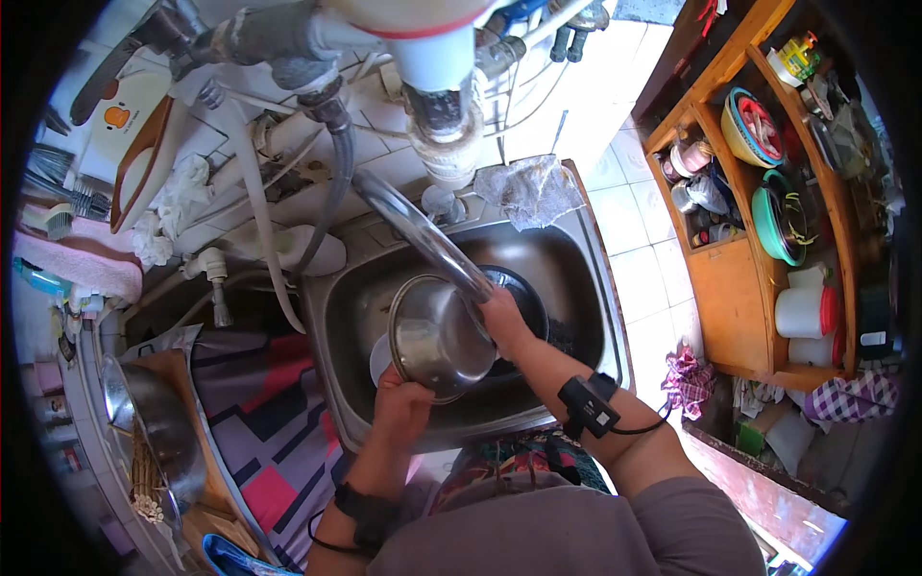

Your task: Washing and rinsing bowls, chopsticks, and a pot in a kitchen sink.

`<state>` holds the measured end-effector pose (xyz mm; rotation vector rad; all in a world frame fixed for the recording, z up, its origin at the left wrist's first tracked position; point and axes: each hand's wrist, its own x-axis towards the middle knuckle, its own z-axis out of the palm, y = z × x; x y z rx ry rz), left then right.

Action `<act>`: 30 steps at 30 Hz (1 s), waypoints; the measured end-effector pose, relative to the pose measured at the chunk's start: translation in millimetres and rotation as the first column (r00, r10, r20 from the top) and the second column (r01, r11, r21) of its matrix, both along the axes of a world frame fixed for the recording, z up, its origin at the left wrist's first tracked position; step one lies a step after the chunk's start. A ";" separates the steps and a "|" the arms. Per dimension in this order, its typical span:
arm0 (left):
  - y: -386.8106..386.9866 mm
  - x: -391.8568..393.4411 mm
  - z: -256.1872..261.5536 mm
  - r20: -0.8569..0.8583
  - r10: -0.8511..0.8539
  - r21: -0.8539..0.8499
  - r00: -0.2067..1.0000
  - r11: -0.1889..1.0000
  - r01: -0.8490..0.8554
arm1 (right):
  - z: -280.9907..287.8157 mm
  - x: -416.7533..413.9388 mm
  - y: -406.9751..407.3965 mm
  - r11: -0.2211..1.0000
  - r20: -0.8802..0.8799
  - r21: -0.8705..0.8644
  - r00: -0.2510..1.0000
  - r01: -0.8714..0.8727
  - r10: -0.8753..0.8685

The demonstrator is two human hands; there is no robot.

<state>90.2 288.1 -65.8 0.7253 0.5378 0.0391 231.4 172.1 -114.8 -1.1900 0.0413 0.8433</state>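
Observation:
A stainless steel bowl (439, 338) is held tilted over the steel sink (576, 245). My left hand (405, 403) grips its near left rim. My right hand (504, 324) is at the bowl's right side, by the end of the curved metal faucet spout (425, 230); its fingers are partly hidden, so whether it grips the bowl or the spout is unclear. Under and behind the bowl, a dark round pan (529, 299) lies in the basin, with dark bits beside it. A pale dish (380, 356) shows partly at the bowl's left.
A wet grey cloth (529, 191) hangs over the sink's back right corner. Pipes and a white drain fitting (446, 137) are above the back rim. Left of the sink is a patterned cloth cover (266, 432) beside a large metal bowl (166, 425). Wooden shelves (735, 309) stand right.

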 end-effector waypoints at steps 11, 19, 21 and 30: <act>-5.9 7.0 -5.6 0.000 0.272 -0.230 0.962 0.937 -0.265 | 32.2 -84.5 17.4 0.924 0.880 -0.297 0.446 0.243 0.165; 8.1 -2.7 -21.4 0.031 0.242 -0.338 0.970 0.916 -0.218 | -23.1 -60.2 -18.2 0.948 0.922 -0.304 0.220 -0.098 0.318; 15.8 -1.9 -21.8 -0.024 0.350 -0.252 0.936 0.904 -0.345 | -38.2 -50.3 -37.5 0.920 0.822 -0.367 0.416 -0.137 0.390; 29.1 -3.1 -20.5 0.091 0.317 -0.253 0.944 0.924 -0.286 | -102.3 -48.1 -34.3 0.429 0.429 -0.902 -0.012 0.042 0.903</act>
